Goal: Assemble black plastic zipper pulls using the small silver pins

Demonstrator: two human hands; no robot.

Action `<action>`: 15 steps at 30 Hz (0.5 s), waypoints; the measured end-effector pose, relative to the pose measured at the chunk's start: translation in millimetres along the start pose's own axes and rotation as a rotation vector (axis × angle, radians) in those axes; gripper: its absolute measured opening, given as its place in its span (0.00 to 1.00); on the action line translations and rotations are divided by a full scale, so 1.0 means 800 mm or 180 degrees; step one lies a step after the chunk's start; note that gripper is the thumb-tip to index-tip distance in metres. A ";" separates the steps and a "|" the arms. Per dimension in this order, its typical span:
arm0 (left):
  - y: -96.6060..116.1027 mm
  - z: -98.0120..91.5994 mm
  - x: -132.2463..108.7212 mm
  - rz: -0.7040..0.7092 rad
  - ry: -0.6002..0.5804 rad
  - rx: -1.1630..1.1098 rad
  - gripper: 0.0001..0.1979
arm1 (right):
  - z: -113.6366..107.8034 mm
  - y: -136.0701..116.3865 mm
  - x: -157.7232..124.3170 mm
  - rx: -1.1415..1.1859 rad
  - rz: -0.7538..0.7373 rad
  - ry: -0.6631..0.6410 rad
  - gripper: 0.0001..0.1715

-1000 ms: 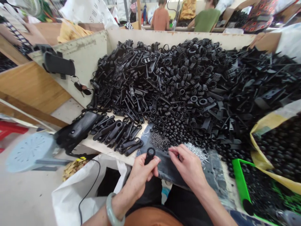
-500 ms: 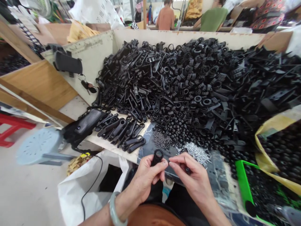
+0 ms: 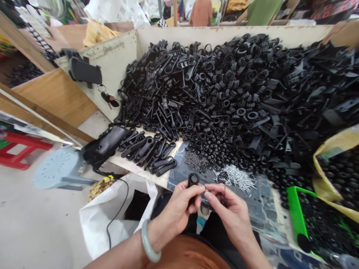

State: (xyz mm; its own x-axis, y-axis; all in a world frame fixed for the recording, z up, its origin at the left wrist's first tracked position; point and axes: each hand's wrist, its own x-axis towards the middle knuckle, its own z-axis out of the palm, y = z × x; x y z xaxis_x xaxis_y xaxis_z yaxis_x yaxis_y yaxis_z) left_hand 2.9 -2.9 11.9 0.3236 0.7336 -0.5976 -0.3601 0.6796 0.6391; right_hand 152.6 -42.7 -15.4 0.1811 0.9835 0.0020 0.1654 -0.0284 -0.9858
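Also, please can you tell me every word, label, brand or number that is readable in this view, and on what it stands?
White sack: printed characters, too blurred to read.
Patch on the yellow bag: too small to read.
Black plastic part in the left hand: no readable marks.
No other text can be read.

Factory workshop: black plastic parts (image 3: 213, 93) heaped at 12 o'clock on walled bench (image 3: 112, 71), co-worker (image 3: 262, 11) beyond, plastic stool (image 3: 57, 168) at 8 o'clock.

Left hand (image 3: 179, 211) gripping black plastic piece (image 3: 193, 180), right hand (image 3: 231, 213) beside, heaped black plastic parts (image 3: 213, 89)
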 end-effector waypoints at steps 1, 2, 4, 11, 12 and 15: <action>-0.001 0.003 -0.001 -0.0096 0.0031 -0.0193 0.17 | 0.002 0.001 -0.001 -0.0047 -0.0061 0.0092 0.15; -0.002 0.005 -0.001 -0.0193 0.0028 -0.0353 0.17 | 0.003 0.000 -0.002 -0.0133 -0.0172 0.0152 0.13; -0.003 0.008 -0.003 -0.0386 -0.0029 -0.0547 0.16 | 0.001 -0.004 -0.002 -0.0342 -0.0447 0.0182 0.11; -0.001 0.010 -0.008 -0.0803 -0.0298 -0.0476 0.13 | -0.016 -0.007 0.001 -0.0767 -0.0904 0.0119 0.05; 0.001 0.010 -0.010 -0.0763 -0.0351 -0.0422 0.14 | -0.018 -0.006 0.001 -0.0738 -0.0877 0.0150 0.05; 0.007 0.011 -0.014 -0.0709 -0.0540 -0.0194 0.10 | -0.024 -0.003 0.001 -0.0619 -0.0770 0.0264 0.04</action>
State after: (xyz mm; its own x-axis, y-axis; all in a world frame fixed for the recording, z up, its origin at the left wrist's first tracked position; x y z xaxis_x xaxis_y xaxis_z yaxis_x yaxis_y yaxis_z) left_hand 5.1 -7.1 26.4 0.5405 0.5606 -0.6273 -0.3140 0.8262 0.4678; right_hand 171.1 -45.2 -9.4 0.1911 0.9481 0.2540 0.3941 0.1629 -0.9045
